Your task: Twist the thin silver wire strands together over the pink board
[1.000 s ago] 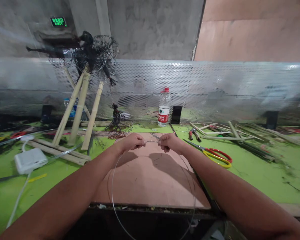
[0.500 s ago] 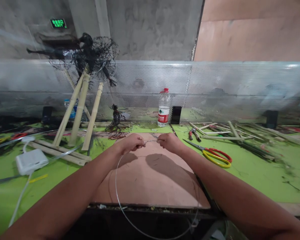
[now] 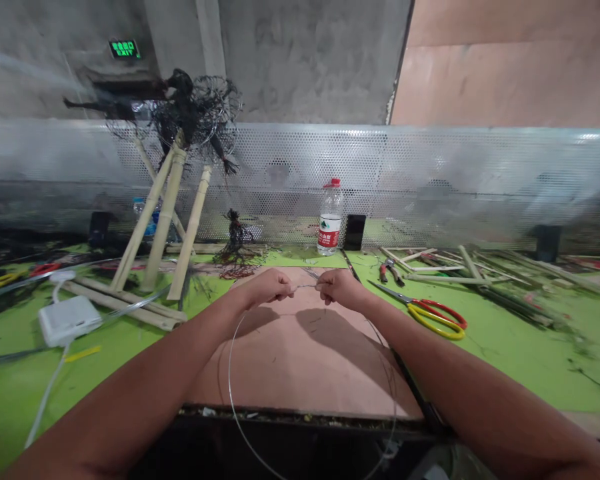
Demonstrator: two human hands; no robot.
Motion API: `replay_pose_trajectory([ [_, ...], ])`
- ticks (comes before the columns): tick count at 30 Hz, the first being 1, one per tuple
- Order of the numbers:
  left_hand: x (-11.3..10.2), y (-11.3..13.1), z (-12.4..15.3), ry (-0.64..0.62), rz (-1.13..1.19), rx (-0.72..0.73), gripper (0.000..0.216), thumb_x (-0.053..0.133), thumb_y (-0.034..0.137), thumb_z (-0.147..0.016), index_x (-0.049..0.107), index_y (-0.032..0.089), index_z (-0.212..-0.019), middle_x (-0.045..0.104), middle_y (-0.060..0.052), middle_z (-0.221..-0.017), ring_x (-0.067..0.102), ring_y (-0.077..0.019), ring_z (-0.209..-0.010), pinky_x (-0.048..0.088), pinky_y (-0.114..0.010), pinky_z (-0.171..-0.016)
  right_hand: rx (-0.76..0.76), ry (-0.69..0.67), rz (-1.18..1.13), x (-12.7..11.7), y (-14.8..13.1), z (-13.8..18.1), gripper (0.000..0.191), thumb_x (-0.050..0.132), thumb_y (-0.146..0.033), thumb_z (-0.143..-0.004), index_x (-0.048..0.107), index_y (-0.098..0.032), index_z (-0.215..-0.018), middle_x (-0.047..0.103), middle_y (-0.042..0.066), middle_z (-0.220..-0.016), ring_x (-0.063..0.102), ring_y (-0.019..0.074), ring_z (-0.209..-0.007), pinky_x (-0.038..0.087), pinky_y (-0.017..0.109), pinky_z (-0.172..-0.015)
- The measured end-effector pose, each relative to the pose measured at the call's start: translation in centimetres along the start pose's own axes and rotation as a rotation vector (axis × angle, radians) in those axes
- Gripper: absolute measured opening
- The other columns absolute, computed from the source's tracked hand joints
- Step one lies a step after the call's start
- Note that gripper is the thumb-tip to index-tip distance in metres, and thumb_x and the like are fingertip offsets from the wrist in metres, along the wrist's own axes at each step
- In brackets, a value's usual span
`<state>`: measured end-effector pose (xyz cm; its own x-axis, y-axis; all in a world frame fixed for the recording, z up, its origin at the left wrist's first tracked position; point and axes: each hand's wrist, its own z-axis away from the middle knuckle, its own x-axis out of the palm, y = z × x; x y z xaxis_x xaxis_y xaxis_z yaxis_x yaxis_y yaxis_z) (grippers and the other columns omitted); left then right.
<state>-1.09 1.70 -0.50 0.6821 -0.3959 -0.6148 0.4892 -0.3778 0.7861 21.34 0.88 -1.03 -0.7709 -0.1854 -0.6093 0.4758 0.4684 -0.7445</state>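
Observation:
My left hand is closed in a pinch on a thin, silvery wire. Facing it a short gap away, my right hand pinches the same wire, and a short stretch between the two looks twisted. From the hands the wire hangs in a wide loop past the front edge of the pinkish board. Both hands are above the far part of this board and cast shadows on it. My fingers hide the exact spots where the wire is gripped.
Red-and-yellow scissors and pliers lie at the right, near bamboo strips. A water bottle and a phone stand behind. Leftward are bamboo poles with a dark wire tangle and a white box.
Both hands keep their pinch on the wire and have barely shifted. The hanging loop has swung slightly. The whole view has moved a little, with background things now slightly further right.

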Motion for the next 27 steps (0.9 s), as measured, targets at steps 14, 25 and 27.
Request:
replay_pose_trajectory([
  [14,0.5,1.0,0.4,-0.07,-0.22,0.047,0.03,0.052,0.038,-0.068,0.054,0.013,-0.053,0.043,0.003,-0.045,0.031,-0.0069,-0.043,0.021,-0.021,-0.043,0.176,-0.193,-0.09,0.4,0.0,0.5,0.01,0.054,-0.018,-0.069,0.054,-0.013,-0.061,0.06,0.003,-0.05,0.054,0.0104,-0.041,0.041,0.019,-0.041],
  [25,0.8,0.9,0.3,-0.005,-0.138,0.022,0.027,0.053,0.038,-0.066,0.055,0.013,-0.054,0.042,0.004,-0.044,0.028,-0.0067,-0.042,0.02,-0.022,-0.043,0.095,-0.118,-0.019,0.8,0.0,0.2,0.011,0.049,-0.015,-0.07,0.053,-0.014,-0.06,0.059,0.001,-0.051,0.054,0.0094,-0.042,0.04,0.017,-0.04],
  [27,0.9,1.0,0.3,-0.021,-0.163,0.045,0.027,0.053,0.036,-0.065,0.052,0.014,-0.05,0.039,0.004,-0.043,0.028,-0.0067,-0.042,0.019,-0.022,-0.043,0.121,-0.138,-0.026,0.8,-0.1,0.2,0.01,0.05,-0.015,-0.07,0.053,-0.014,-0.061,0.058,0.001,-0.049,0.054,0.0094,-0.042,0.04,0.017,-0.04],
])
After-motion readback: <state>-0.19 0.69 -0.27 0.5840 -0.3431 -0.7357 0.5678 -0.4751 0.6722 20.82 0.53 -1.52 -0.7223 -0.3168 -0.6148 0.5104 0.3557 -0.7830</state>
